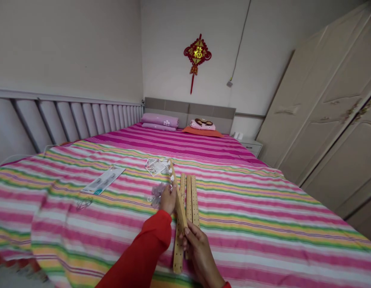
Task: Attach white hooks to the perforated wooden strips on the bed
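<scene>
Head view: a perforated wooden slat (178, 200) is held tilted above a striped bedsheet (263, 240), the left hand (167, 199) clamped around its middle and the right hand (200, 252) pinching its lower end. Judged light and stiff, best held by the edges. More slats (189, 204) lie below, near crumpled clear plastic (157, 195).

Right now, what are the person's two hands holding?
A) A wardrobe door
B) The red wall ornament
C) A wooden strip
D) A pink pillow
C. The left hand and right hand both hold a wooden strip above the striped bedspread.
</scene>
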Tool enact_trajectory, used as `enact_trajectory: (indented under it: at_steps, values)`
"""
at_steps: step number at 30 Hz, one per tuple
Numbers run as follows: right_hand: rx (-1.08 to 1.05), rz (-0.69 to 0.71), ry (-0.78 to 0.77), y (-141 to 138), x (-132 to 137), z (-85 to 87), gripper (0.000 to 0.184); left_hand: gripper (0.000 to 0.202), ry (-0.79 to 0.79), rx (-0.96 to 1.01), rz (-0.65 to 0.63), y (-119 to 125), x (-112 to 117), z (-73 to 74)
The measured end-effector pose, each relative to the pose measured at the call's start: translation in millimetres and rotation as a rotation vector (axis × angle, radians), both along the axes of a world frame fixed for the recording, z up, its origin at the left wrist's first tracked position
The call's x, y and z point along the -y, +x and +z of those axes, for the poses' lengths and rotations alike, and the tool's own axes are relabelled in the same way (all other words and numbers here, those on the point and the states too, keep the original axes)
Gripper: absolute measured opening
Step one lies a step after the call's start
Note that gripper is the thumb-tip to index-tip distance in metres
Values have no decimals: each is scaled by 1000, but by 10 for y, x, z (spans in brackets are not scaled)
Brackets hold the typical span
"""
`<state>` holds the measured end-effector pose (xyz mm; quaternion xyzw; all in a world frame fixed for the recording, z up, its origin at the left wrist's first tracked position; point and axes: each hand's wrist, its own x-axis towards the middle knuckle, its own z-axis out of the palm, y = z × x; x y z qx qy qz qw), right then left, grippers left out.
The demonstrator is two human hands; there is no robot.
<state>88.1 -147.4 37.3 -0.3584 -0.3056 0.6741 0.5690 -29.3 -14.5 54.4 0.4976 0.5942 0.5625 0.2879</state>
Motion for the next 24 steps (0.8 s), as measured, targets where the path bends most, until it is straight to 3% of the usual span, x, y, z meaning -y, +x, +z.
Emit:
enact_trajectory:
  at_steps: [9,17,21,24]
  values:
    - [-33,48,25,143,48,-272,50,28,0,-89,131,-121,-220,-14]
    - [-129,62,8,183,155,-130,35,37,-8,-38,182,-214,-342,-2]
    - [-77,53,16,214,150,-146,43,53,-63,148,91,-229,-371,77]
    - [29,59,48,253,175,-185,47,58,-56,153,28,-227,-403,128]
